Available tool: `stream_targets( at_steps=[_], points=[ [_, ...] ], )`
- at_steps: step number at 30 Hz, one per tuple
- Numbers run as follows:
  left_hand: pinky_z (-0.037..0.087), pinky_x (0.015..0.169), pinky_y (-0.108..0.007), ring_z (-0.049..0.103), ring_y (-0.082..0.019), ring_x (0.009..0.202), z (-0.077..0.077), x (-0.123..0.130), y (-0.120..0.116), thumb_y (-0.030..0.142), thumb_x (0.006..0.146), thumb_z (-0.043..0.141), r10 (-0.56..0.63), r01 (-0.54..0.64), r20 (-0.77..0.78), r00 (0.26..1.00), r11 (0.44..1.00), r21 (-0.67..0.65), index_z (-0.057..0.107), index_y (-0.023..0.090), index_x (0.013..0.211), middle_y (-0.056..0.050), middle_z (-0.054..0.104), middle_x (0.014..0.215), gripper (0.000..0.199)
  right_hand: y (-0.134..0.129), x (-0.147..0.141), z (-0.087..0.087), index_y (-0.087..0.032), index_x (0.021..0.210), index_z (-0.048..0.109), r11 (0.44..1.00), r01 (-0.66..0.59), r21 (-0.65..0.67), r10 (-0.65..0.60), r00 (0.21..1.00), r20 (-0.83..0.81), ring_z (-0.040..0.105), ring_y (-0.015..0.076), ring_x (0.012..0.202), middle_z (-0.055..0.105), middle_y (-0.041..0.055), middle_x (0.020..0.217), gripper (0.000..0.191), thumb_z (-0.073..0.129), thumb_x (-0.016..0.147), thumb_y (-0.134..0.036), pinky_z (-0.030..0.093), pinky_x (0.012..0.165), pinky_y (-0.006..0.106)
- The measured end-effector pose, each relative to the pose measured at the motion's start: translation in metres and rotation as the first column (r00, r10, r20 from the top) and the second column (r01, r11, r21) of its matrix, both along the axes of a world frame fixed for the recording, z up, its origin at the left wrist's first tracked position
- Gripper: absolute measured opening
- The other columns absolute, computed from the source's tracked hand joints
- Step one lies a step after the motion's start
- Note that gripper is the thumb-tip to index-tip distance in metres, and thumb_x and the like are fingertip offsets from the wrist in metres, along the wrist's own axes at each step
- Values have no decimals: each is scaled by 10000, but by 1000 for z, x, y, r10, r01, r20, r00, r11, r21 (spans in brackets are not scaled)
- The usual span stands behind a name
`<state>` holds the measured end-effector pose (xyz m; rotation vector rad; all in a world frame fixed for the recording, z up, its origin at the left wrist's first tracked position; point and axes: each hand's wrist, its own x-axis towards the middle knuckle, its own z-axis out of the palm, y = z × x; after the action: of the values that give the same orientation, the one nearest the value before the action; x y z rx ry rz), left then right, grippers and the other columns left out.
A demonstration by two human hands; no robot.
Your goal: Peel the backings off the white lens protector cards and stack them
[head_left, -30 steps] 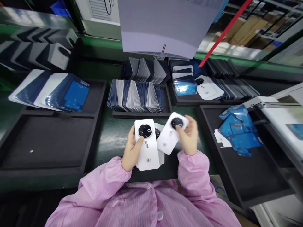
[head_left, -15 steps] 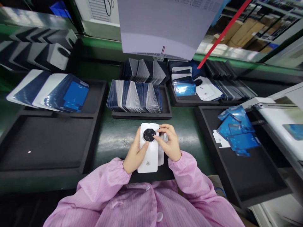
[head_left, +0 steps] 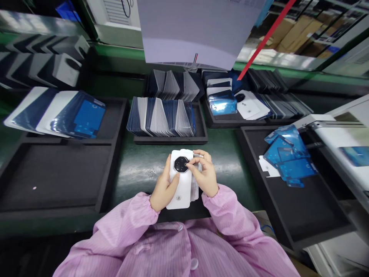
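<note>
A white phone-shaped panel (head_left: pixel 183 192) with a black octagonal camera area (head_left: pixel 181 164) lies upright before me at the middle of the bench. My left hand (head_left: pixel 164 188) grips its left edge, thumb on the front below the camera area. The thumb and index finger of my right hand (head_left: pixel 205 175) are pinched at the right rim of the camera area; whatever is between them is too small to name. Another pale, partly see-through piece (head_left: pixel 195 187) shows behind the panel's right side, under my right hand.
Black trays hold rows of panels (head_left: pixel 163 117) ahead and more panels (head_left: pixel 43 111) at left. Blue film pieces (head_left: pixel 291 157) lie in the right tray (head_left: pixel 311 215). A white sheet (head_left: pixel 198 30) hangs above, beside a red strip (head_left: pixel 265 40). White equipment (head_left: pixel 343 150) stands far right.
My right index finger has bent in to meet the thumb at the camera area's right rim. My left hand keeps its hold. The whole view has shifted slightly.
</note>
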<state>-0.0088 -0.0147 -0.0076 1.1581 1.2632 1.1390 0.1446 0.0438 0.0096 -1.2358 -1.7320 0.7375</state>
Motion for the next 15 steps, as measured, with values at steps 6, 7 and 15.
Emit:
stream_targets(
  at_steps=[6,7,15],
  points=[
    [300,1150,-396,375,-238,1398,0,2,1,296,932,474,69,-70,41,997,997,28,144,197,1519,-114,370,1531,680,-6,-3,4,-223,762,630,914,-179,365,132,980,149,472,286,1194,590,81,1116,75,640,831,-195,470,936,494],
    [305,1148,-395,381,-240,1394,1,2,2,299,929,481,84,-86,57,995,996,27,153,198,1516,-114,382,1524,681,-7,-3,3,-227,772,632,883,-225,411,168,971,171,489,282,1180,603,76,1100,70,639,831,-190,467,944,501],
    [324,1139,-384,444,-250,1351,12,0,8,322,906,538,183,-192,149,972,980,45,278,187,1479,-117,510,1427,643,-9,-6,-1,-202,953,620,705,-477,526,471,868,156,687,178,888,732,45,877,167,587,849,-77,545,795,380]
  ],
)
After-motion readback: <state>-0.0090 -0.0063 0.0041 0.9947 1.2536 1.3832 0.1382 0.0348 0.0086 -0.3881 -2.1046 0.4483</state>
